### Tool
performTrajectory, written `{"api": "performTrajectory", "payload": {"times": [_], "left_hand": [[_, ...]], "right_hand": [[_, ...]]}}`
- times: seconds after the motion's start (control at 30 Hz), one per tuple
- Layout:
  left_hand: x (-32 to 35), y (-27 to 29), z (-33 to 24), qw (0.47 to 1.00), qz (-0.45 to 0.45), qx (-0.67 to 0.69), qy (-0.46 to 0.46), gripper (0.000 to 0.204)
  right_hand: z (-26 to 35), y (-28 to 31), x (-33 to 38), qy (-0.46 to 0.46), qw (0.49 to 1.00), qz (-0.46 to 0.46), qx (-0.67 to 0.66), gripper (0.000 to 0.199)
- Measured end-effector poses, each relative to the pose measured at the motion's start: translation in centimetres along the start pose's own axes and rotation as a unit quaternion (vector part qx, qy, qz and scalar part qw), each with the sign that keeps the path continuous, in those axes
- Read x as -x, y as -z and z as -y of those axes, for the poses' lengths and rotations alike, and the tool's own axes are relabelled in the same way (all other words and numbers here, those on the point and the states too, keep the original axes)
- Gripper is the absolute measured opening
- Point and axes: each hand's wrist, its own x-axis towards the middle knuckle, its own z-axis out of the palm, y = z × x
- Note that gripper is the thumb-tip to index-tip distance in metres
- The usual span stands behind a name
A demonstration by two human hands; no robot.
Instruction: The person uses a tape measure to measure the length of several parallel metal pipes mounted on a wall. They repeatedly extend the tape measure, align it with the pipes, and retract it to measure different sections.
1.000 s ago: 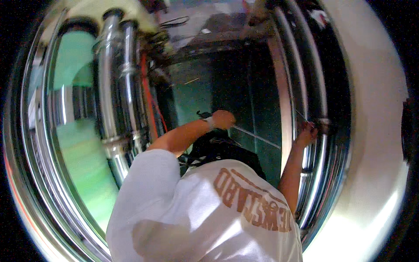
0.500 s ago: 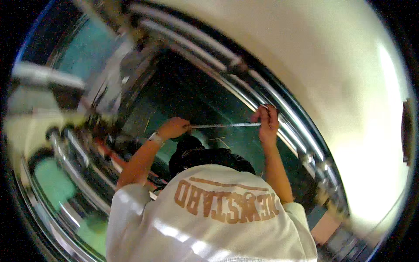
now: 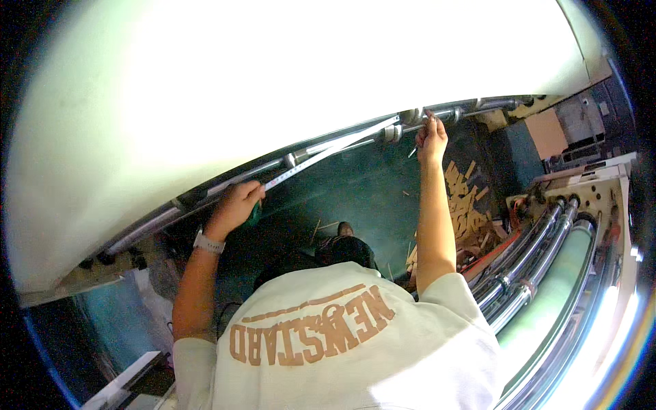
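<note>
Head view: left hand [image 3: 236,205] and right hand [image 3: 430,137] (arms raised) pinch a stretched tape measure [image 3: 328,152].

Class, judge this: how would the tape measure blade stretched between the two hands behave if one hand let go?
The blade looks thin and narrow, so it would probably sag or snap back. It runs straight only while the left hand and right hand hold it taut. Likely light.

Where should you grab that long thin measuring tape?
Probably at its two ends, from below. The thin white measuring tape runs stretched along the shiny metal rod; the left hand grips the case end, the right hand pinches the tip.
</note>
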Motion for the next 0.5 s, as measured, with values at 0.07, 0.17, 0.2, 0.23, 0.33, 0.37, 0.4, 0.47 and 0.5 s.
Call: {"api": "performTrajectory", "payload": {"times": [0.07,0.17,0.2,0.23,0.33,0.37,0.4,0.47,0.5], "left_hand": [[-2.6,-0.9,-0.7,1.0,0.012,-0.004,-0.004,0.026],[-6.0,-2.5,-2.1,0.999,0.023,-0.017,-0.018,0.026],[-7.1,-3.1,-1.8,0.999,0.025,-0.016,-0.031,0.027],[-7.9,-3.6,-1.6,0.999,0.026,-0.016,-0.044,0.027],[-9.9,-4.3,-3.8,0.998,0.054,-0.027,0.002,0.028],[-10.5,-4.4,-3.9,0.998,0.058,-0.037,0.008,0.028],[-10.9,-4.5,-3.8,0.997,0.052,-0.054,0.004,0.028],[-11.6,-4.8,-3.4,0.996,0.039,-0.086,-0.008,0.028],[-11.8,-4.9,-3.3,0.997,0.038,-0.062,0.004,0.027]], "right_hand": [[-0.2,0.3,-1.2,-0.007,0.999,-0.022,-0.028,0.015],[-1.7,2.1,-3.7,-0.002,0.999,-0.031,-0.011,0.012],[-2.4,2.4,-4.4,0.002,1.0,-0.027,-0.002,0.012],[-3.2,2.6,-5.2,0.006,1.0,-0.031,-0.004,0.013],[-5.0,3.5,-6.4,-0.002,0.999,-0.023,-0.036,0.021],[-5.0,3.0,-6.5,0.003,0.999,-0.035,-0.041,0.02],[-4.9,2.5,-6.6,0.008,0.998,-0.048,-0.046,0.02],[-4.9,2.1,-6.6,0.015,0.998,-0.054,-0.042,0.019],[-4.9,2.1,-6.5,0.016,0.998,-0.046,-0.034,0.018]]}}
